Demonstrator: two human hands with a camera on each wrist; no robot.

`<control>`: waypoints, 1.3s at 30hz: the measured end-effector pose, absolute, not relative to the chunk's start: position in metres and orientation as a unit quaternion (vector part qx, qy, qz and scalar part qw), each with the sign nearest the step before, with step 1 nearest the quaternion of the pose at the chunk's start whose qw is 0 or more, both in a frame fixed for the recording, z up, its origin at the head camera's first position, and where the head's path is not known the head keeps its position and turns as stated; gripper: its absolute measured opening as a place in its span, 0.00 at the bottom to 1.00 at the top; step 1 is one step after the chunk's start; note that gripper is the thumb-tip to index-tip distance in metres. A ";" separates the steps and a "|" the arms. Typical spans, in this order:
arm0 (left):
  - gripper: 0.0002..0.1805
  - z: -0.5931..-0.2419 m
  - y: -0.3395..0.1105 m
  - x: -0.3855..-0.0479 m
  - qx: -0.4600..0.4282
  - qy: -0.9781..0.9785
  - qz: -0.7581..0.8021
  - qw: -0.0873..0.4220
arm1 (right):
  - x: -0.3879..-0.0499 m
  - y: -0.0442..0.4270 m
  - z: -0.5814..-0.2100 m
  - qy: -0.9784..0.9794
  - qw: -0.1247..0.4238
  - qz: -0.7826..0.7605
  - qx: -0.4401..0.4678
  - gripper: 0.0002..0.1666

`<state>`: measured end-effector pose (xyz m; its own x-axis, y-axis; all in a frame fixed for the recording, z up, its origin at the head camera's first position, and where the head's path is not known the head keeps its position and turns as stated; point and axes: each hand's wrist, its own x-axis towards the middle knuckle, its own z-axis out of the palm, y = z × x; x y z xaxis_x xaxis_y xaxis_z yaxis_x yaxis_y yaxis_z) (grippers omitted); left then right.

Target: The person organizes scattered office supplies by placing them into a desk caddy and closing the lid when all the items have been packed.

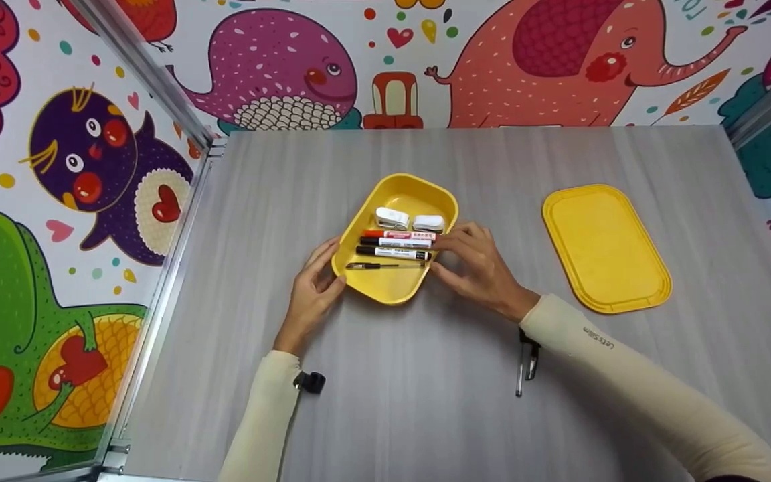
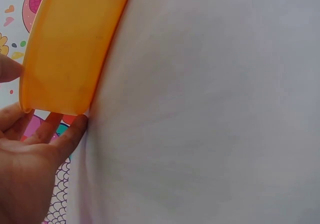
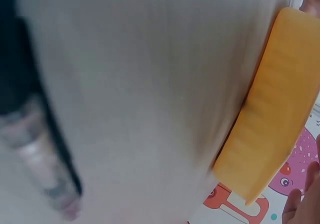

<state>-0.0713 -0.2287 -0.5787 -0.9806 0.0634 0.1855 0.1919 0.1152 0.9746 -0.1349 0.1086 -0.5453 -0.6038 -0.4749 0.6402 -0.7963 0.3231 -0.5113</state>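
A yellow plastic box (image 1: 412,291) stands in the middle of the table between both hands. Inside lie a red marker (image 1: 399,235), black-ended white markers (image 1: 393,253), a slim black-and-clear pen (image 1: 384,266) and two small white objects (image 1: 392,217) whose kind I cannot tell. My left hand (image 1: 312,294) holds the box's left corner, thumb on the near side and fingers along the left wall. Over the right rim reaches my right hand (image 1: 476,268), its fingertips near the marker ends. The right wrist view shows the box's outer wall (image 3: 270,109), with fingers just beyond it.
To the right on the grey table (image 1: 385,415) lies a flat yellow lid (image 1: 606,248). Printed cartoon walls (image 1: 278,67) border the back and left. Dark devices are strapped at the left wrist (image 1: 310,382) and under the right wrist (image 1: 528,351).
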 end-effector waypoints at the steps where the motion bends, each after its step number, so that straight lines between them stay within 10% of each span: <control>1: 0.35 -0.579 -0.228 -0.072 -0.085 -0.744 -0.661 0.048 | -0.134 0.111 -0.545 -0.790 0.189 0.423 0.401 0.17; 39: 0.36 -0.579 -0.229 -0.071 -0.084 -0.745 -0.660 0.048 | -0.089 0.213 -0.562 -0.842 0.124 0.424 0.308 0.16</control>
